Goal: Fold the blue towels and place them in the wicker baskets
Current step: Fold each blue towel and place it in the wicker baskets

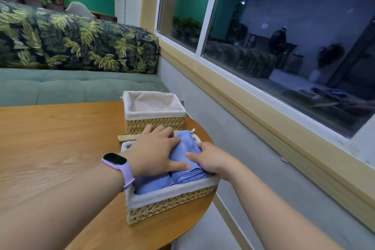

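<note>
Head view: on the wooden worktop (60,138), the left hand (154,150) presses flat, fingers relaxed, on a folded blue towel (186,148), while the right hand (211,160) pinches it, tucking it into the near wicker basket (172,201).

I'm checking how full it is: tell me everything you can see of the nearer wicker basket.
The nearer wicker basket is rectangular, of woven straw with a pale cloth liner folded over its rim. It stands upright near the wooden table's rounded edge. Folded blue towels fill it; the left hand and right hand press on them.
</note>
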The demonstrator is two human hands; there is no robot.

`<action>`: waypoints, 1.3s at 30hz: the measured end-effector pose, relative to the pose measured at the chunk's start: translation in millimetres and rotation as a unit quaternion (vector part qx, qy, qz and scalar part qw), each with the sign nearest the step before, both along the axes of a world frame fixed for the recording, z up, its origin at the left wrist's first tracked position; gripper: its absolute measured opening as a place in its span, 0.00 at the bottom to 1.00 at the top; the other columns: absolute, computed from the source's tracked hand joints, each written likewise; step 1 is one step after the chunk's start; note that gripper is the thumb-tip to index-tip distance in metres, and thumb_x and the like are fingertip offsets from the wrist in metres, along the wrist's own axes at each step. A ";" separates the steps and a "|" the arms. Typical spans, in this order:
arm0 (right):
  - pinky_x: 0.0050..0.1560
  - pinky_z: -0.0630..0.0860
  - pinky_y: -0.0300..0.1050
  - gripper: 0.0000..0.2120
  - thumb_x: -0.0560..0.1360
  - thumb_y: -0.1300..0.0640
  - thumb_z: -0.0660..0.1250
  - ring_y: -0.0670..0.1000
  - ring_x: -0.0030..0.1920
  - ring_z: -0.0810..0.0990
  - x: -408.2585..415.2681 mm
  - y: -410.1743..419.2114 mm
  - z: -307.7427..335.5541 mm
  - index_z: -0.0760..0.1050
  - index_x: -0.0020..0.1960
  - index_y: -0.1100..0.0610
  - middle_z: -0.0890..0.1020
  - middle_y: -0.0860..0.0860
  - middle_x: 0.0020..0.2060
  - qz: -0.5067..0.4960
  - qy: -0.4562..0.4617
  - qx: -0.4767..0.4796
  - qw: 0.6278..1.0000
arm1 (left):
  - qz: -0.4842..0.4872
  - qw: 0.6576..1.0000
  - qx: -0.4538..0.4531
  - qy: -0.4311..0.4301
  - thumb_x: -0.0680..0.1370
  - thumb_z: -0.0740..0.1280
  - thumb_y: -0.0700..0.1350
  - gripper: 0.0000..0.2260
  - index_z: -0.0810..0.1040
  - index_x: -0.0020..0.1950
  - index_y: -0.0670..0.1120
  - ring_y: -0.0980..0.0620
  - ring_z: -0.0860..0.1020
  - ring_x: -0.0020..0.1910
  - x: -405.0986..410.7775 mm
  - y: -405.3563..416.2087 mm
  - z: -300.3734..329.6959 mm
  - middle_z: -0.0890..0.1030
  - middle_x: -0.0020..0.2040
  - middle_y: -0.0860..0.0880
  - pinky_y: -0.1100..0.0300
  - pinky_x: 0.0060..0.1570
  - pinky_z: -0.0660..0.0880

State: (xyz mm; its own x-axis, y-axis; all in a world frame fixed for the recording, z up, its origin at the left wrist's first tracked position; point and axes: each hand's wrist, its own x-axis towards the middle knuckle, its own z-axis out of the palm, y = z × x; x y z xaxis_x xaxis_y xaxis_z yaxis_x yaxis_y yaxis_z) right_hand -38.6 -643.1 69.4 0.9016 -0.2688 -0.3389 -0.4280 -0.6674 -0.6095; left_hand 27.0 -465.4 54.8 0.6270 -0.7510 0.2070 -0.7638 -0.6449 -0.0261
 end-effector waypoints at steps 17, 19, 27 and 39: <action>0.46 0.67 0.46 0.25 0.70 0.44 0.75 0.57 0.58 0.79 -7.9 6.5 28.8 0.68 0.59 0.52 0.78 0.52 0.58 0.074 0.004 -0.399 0.914 | -0.119 0.986 0.106 -0.051 0.68 0.55 0.80 0.42 0.73 0.62 0.46 0.47 0.72 0.60 13.5 -40.5 0.1 0.74 0.61 0.48 0.52 0.60 0.67; 0.46 0.71 0.47 0.31 0.67 0.37 0.76 0.57 0.57 0.79 -6.9 -3.6 23.5 0.67 0.58 0.53 0.78 0.51 0.56 0.033 0.050 -0.365 0.929 | -0.131 0.986 0.102 -0.015 0.69 0.57 0.79 0.42 0.71 0.68 0.47 0.47 0.71 0.64 16.6 -40.7 -3.7 0.74 0.66 0.48 0.52 0.65 0.67; 0.51 0.83 0.54 0.30 0.73 0.39 0.72 0.57 0.46 0.82 -1.3 -15.4 -7.1 0.69 0.61 0.60 0.77 0.55 0.44 -0.015 0.132 -0.232 0.963 | -0.076 0.983 0.145 0.078 0.73 0.61 0.74 0.46 0.60 0.78 0.41 0.45 0.66 0.74 8.9 -52.5 -8.8 0.67 0.76 0.45 0.51 0.72 0.64; 0.63 0.72 0.53 0.21 0.76 0.53 0.66 0.59 0.65 0.73 -5.5 33.8 35.7 0.69 0.66 0.57 0.73 0.57 0.65 -0.022 -0.156 -0.281 0.947 | -0.088 0.994 0.001 0.065 0.82 0.54 0.64 0.29 0.65 0.76 0.46 0.45 0.70 0.69 -9.7 23.5 26.2 0.72 0.72 0.47 0.53 0.68 0.64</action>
State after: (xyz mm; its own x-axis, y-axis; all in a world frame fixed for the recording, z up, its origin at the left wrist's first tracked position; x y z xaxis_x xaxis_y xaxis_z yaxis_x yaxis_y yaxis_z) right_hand -44.1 -609.2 105.1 0.9181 -0.3672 0.1494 -0.3206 -0.9095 -0.2647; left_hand 17.3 -441.8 81.0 0.5079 -0.8513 0.1317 -0.8614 -0.5016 0.0800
